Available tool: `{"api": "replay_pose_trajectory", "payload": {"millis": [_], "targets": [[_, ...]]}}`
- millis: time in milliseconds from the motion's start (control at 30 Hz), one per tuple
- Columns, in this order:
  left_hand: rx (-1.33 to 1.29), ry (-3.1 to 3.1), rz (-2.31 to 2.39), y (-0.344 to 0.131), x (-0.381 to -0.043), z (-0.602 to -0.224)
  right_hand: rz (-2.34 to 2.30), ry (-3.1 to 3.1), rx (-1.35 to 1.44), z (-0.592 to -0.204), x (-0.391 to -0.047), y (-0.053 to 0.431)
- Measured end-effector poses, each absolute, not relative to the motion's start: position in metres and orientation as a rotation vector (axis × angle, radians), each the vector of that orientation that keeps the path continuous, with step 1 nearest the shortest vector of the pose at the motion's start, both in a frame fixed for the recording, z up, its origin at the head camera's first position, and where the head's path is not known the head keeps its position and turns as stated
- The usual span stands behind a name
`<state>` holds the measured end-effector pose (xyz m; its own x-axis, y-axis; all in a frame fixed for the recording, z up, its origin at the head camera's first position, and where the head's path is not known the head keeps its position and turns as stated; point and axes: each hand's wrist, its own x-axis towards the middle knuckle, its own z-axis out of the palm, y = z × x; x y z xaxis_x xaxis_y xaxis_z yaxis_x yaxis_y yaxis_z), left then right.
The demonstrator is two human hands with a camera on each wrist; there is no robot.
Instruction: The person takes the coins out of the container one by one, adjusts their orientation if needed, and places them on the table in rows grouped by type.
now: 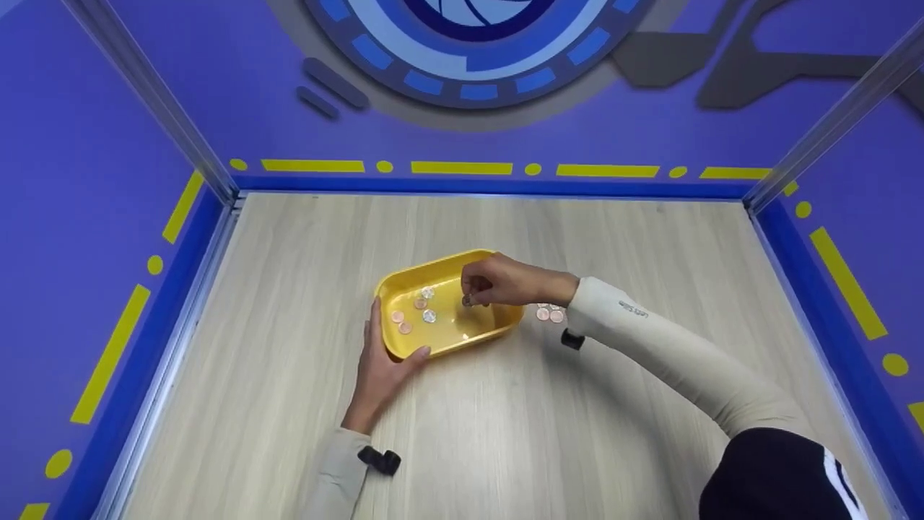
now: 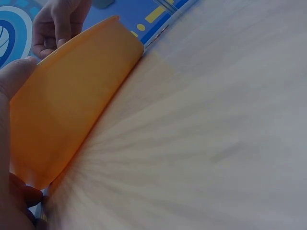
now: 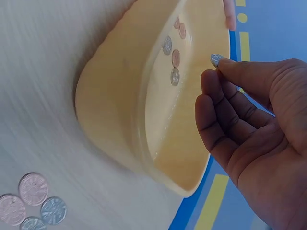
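Note:
A yellow plastic tub (image 1: pixel 449 334) sits at a slant on the table, with several copper-coloured and silver coins (image 3: pixel 175 58) scattered over its floor. At its left end my left hand (image 1: pixel 382 367) grips the wall, thumb on the near rim and fingers along the outer side. My right hand (image 1: pixel 503 280) hovers over the tub's right part, pinching a silver coin (image 3: pixel 216 60) between thumb and fingertip. In the right wrist view the coin stands away from the tub's floor and the other fingers curl loosely.
Just right of the tub, partly behind the right forearm in the head view, lies a group of coins (image 3: pixel 33 189), copper-coloured and silver. Blue panels (image 1: pixel 462 144) with yellow markings wall the wooden table (image 1: pixel 303 289) at the back and both sides.

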<state>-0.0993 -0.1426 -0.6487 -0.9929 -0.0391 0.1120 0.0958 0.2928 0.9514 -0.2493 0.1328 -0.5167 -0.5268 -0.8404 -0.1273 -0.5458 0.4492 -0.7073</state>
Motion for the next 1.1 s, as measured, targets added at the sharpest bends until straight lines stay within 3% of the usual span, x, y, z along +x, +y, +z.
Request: {"api": "replay_pose_trajectory", "payload": {"millis": [1100], "targets": [[-0.089, -2.416, -1.781, -0.142, -0.1, -0.648, -1.226, 2.26, -0.811, -0.534, -0.233, 0.216]]}}
